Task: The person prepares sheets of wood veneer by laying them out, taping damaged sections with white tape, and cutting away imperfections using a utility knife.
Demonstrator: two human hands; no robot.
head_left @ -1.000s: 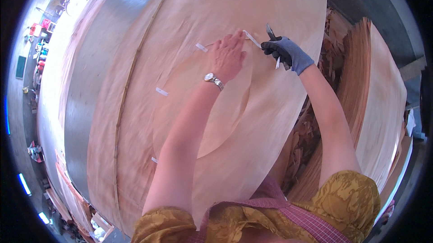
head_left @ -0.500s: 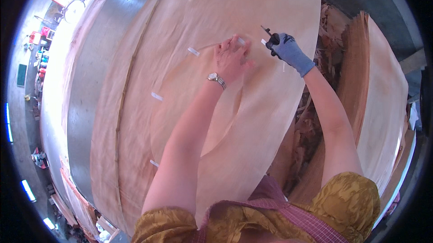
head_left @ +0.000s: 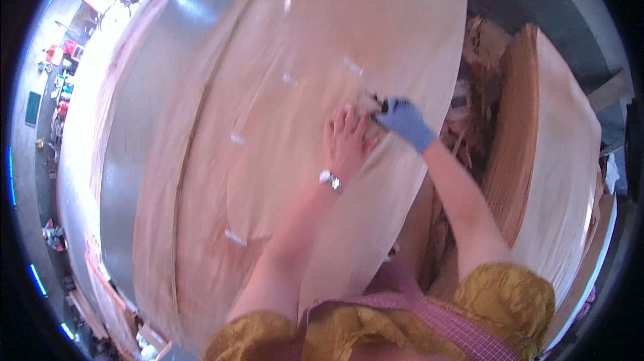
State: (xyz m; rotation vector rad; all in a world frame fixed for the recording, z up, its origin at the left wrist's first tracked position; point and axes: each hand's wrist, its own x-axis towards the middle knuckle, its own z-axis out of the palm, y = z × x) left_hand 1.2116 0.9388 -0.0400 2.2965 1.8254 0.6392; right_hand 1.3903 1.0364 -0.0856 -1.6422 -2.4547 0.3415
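A large pale wood veneer sheet (head_left: 396,32) lies before me, with a veneer patch (head_left: 268,153) on it. Short strips of whitish tape (head_left: 235,237) sit along the patch's edge. My bare left hand (head_left: 345,143), wearing a wristwatch (head_left: 329,179), lies flat near the patch's right side, its fingers stretched out. Close to its fingertips, my right hand (head_left: 406,125), in a blue-grey glove, is closed around a small dark-handled blade (head_left: 376,101). Motion blurs the blade, and whether it touches the veneer I cannot tell.
A thin dark strip (head_left: 191,126) runs lengthwise over the veneer at left, beside a grey metal surface (head_left: 144,113). On the right stands a tall veneer stack (head_left: 563,160), with torn scraps (head_left: 463,109) in the gap before it. Assorted items (head_left: 64,93) line the far left floor.
Both hands have moved nearer to me, the right also leftward, so it is now beside the left fingertips. A tape strip that was under the left fingers now shows uncovered.
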